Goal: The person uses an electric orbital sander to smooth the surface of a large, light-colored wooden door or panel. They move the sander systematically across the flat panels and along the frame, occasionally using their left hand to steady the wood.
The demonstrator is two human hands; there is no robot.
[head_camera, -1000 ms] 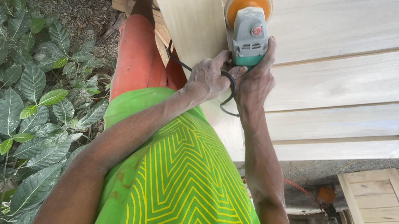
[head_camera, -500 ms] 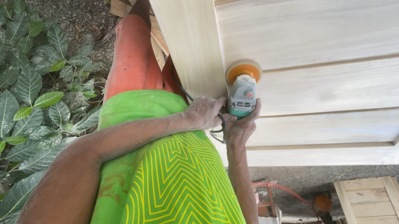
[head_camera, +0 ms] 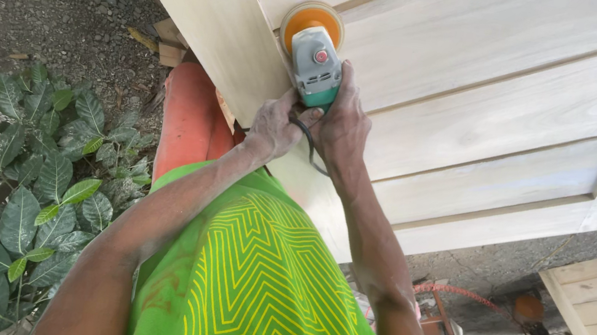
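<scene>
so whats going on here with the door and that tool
A person in a green shirt holds a small power sander against a pale wooden door panel lying flat in front of them. The right hand wraps the sander's body and the left hand steadies its rear end by the cord. The orange pad sits on the panel near a groove. Leafy plants grow on the gravel to the left.

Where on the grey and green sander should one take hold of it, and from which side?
Probably on the narrow green rear of the sander, from the near side: the orange disc lies against the wooden panel, and the left hand and right hand grasp there.
</scene>
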